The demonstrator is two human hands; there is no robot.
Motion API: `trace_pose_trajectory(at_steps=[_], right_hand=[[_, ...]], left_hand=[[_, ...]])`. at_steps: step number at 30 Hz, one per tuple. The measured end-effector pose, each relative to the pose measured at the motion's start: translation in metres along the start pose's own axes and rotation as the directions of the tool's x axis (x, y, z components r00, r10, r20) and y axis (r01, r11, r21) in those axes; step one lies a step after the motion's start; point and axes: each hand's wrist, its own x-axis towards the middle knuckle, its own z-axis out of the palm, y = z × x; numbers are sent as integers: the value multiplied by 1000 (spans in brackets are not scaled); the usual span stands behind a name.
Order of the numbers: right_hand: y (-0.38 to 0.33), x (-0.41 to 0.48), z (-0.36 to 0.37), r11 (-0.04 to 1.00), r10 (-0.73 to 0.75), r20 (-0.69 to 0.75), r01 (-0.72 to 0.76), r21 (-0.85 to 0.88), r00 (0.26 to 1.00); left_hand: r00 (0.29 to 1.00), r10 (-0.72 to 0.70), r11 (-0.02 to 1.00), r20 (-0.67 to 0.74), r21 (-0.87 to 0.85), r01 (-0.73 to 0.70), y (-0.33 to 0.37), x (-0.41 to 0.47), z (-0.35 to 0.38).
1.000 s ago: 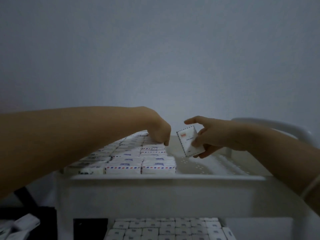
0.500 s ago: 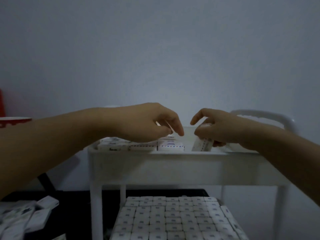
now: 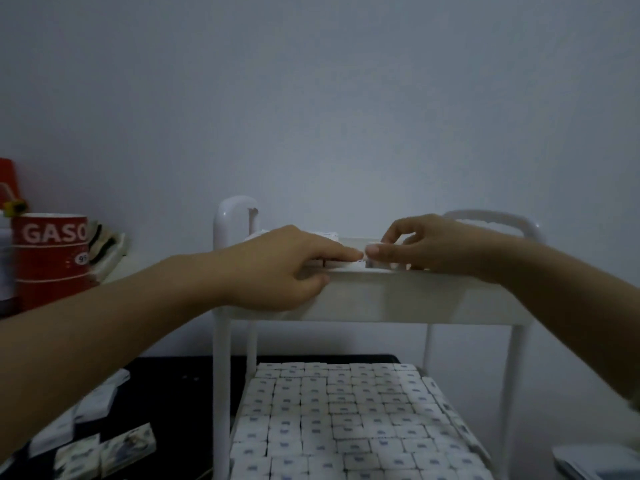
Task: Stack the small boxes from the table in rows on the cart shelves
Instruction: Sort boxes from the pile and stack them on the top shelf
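A white cart stands in front of me, and I see its top shelf rim (image 3: 415,292) edge-on. My left hand (image 3: 277,268) lies over the rim, fingers stretched flat onto the row of small boxes (image 3: 337,261) there and thumb against the rim's front. My right hand (image 3: 436,247) pinches one small white box (image 3: 379,264) between thumb and curled fingers, setting it down right beside the row. The fingertips of both hands almost meet. The lower shelf (image 3: 339,420) is packed with rows of the same white boxes with blue marks.
Loose small boxes (image 3: 104,445) lie on the black table (image 3: 173,393) at lower left. A red tin (image 3: 52,251) stands at the left against the wall. White cart handles (image 3: 491,216) rise behind both hands. A pale object (image 3: 595,462) sits at bottom right.
My view has dropped lower, so the top shelf is now seen edge-on. My right hand lowered its box onto the shelf beside the row, and my left hand flattened onto the boxes.
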Motion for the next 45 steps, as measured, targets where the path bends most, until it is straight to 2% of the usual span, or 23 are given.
trace_pose_trajectory(at_steps=[2, 6, 9, 12, 14, 16, 18, 19, 22, 25, 28, 32, 34, 36, 37, 40, 45], right_hand=[[-4, 1, 13, 988, -93, -75, 83, -130, 993], [-1, 0, 17, 995, -42, -19, 40, -95, 999], [1, 1, 21, 989, -41, -35, 36, -146, 999], [-1, -2, 32, 930, -112, -180, 40, -364, 977], [-8, -10, 40, 897, -283, -373, 107, -428, 884], [-24, -23, 54, 868, -468, -552, 242, -434, 690], [-51, -41, 82, 807, -589, -622, 426, -410, 517], [-66, -51, 101, 763, -628, -618, 528, -373, 473], [-111, -71, 170, 620, -739, -477, 756, -208, 476], [-147, -69, 237, 561, -811, -280, 818, -126, 514], [-174, -48, 297, 579, -812, -135, 813, -60, 569], [-200, -4, 372, 665, -746, 18, 744, 73, 665], [-211, 22, 406, 707, -708, 75, 703, 77, 703], [-222, 51, 436, 739, -673, 142, 670, 77, 726], [-229, 65, 450, 754, -654, 193, 652, 84, 732], [-253, 104, 483, 791, -591, 352, 608, 73, 726], [-311, 143, 529, 781, -563, 468, 623, 32, 682]], left_hand=[[1000, 2, 1000, -13, 20, -2, 2, -3, 2], [997, -13, 991, -75, 133, 23, 3, -10, 12], [975, 15, 999, -221, 52, -3, 13, -19, 22], [906, -8, 996, -423, -81, -29, 24, -38, 28], [831, -26, 992, -556, -118, -48, 30, -57, 32], [745, -78, 990, -663, -140, -22, 32, -81, 39], [689, -156, 985, -708, -166, 52, 28, -110, 48], [677, -197, 979, -709, -174, 103, 24, -126, 54], [645, -336, 940, -686, -205, 271, 5, -180, 73], [536, -494, 850, -685, -250, 464, -20, -245, 86], [401, -588, 724, -703, -236, 648, -46, -317, 95], [228, -660, 525, -716, -222, 822, -78, -399, 100], [173, -668, 432, -724, -189, 882, -94, -426, 100], [163, -697, 318, -698, -96, 943, -113, -444, 103], [152, -725, 248, -672, -49, 968, -120, -449, 107], [56, -815, 82, -577, -19, 996, -137, -451, 117], [-73, -892, -66, -446, -33, 997, -169, -455, 129]])
